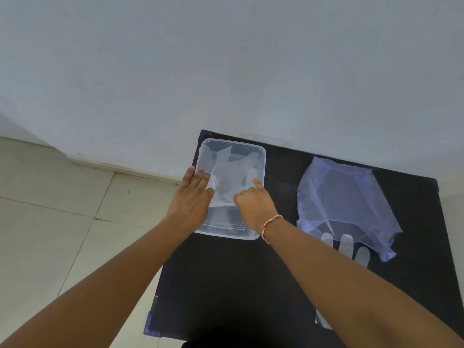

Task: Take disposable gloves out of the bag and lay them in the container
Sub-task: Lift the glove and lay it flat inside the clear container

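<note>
Gloves (pixel 229 172), thin filmy clear plastic, lie crumpled inside the shallow rounded-rectangle container (pixel 261 156) beneath both hands. Left hand (pixel 194 194) presses flat, fingers spread; right hand (pixel 253 199) is loosely curled, forefinger poking down. Best smooth outward gently, bracing the light tub. Right of the right hand sits the limp bluish bag (pixel 344 197)

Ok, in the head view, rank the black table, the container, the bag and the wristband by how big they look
1. Table, by far the largest.
2. Bag and container look about alike; the bag is crumpled, so I won't rank them.
3. Wristband, smallest.
</note>
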